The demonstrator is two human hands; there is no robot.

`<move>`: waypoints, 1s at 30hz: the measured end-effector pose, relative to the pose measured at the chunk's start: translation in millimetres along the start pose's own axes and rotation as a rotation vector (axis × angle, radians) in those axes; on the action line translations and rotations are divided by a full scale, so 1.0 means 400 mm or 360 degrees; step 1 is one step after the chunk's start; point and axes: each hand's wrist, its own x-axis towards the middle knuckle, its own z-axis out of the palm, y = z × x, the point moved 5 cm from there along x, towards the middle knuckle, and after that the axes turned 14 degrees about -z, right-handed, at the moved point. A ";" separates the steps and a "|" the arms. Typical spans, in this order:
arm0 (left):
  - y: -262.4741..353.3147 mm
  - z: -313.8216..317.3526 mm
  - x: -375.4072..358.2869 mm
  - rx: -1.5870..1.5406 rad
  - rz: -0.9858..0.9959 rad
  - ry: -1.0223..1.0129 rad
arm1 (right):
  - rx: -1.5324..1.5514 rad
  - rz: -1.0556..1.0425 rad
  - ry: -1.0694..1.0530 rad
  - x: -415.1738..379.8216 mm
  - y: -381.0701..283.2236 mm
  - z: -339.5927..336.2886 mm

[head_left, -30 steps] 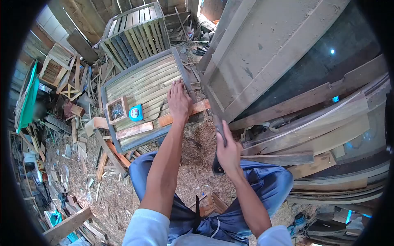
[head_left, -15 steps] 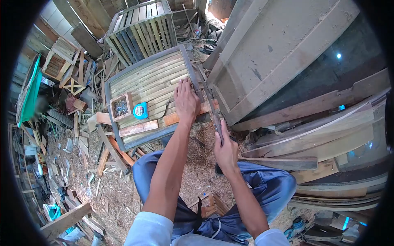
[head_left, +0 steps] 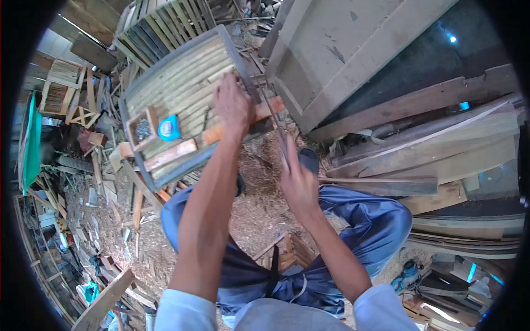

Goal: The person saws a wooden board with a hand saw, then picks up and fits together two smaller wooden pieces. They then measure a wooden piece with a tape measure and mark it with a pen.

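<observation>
The box (head_left: pixel 154 124) sat toward the panel's (head_left: pixel 236 55) left; its small contents were blurred, and a knock could have spilled them. The tape (head_left: pixel 169 128) lay just beside it. Farther right, the strip (head_left: pixel 212 134) ran beneath the left hand (head_left: pixel 232 107), its right end past the panel. That hand lay palm down; I couldn't tell whether it gripped or only pressed. If the strip slipped, the blade (head_left: pixel 280 135) might have skidded toward those fingers. The right hand (head_left: pixel 301 185) gripped the blade's handle, mostly hiding it; any teeth were too blurred to make out.
</observation>
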 end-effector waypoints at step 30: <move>0.002 -0.038 0.000 -0.0442 0.0336 -0.0009 | 0.0488 0.0331 0.0068 0.116 0.022 -0.305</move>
